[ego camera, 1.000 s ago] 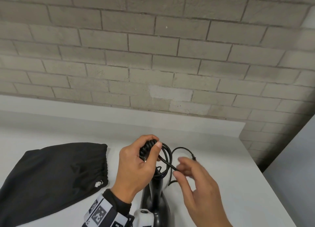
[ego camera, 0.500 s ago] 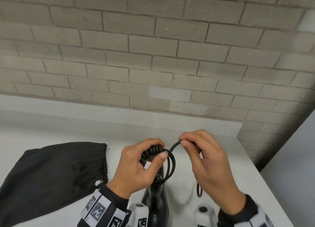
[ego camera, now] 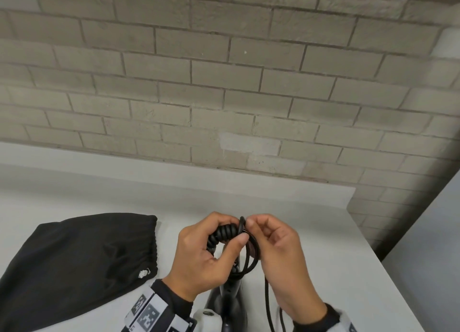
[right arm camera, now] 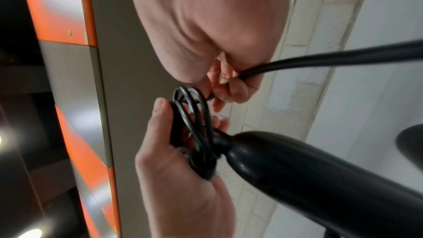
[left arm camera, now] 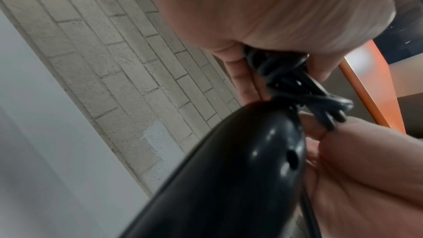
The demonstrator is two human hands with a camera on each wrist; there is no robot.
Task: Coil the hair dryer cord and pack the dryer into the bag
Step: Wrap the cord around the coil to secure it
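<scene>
My left hand [ego camera: 211,252] grips the gathered loops of the black cord [ego camera: 245,254] just above the glossy black hair dryer handle [ego camera: 227,304], which hangs below my hands. My right hand [ego camera: 271,242] pinches the cord at the top of the coil, right beside my left thumb. A loose stretch of cord [ego camera: 267,304] trails down under my right wrist. The left wrist view shows the loops [left arm camera: 304,88] in my fingers above the handle [left arm camera: 240,169]. In the right wrist view the cord [right arm camera: 320,61] runs through my right fingers toward the coil [right arm camera: 194,120]. The dryer's head is hidden.
A black drawstring bag [ego camera: 74,267] lies flat on the white counter [ego camera: 336,269] to the left, its gathered mouth facing my hands. A brick wall [ego camera: 224,95] stands behind the counter. The counter's right edge drops off beside my right arm.
My right hand has brought another turn of cord over to the coil and now meets my left thumb. The left hand has kept its grip on the loops.
</scene>
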